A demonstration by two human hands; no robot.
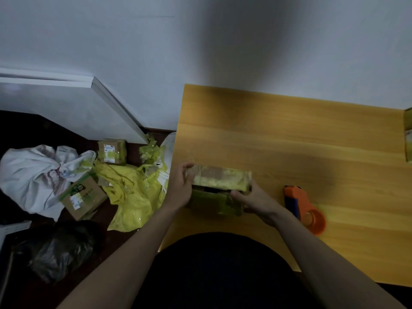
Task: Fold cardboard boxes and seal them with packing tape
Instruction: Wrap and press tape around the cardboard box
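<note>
Both hands are closing a box at the table's near-left corner.

Left hand point(179, 188) is bracing the cardboard box point(219, 189) with curled fingers while right hand point(254, 200) is gripping its right end, steadying flaps; tape dispenser point(304, 208) is waiting on the table point(289, 141).

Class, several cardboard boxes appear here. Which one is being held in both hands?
The box on the table, gripped by the left hand and right hand; the others lie untouched on the floor.

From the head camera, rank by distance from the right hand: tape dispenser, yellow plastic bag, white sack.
1. Tape dispenser, on the table just right of the right hand.
2. Yellow plastic bag, on the floor left of the table.
3. White sack, far left on the floor.
</note>
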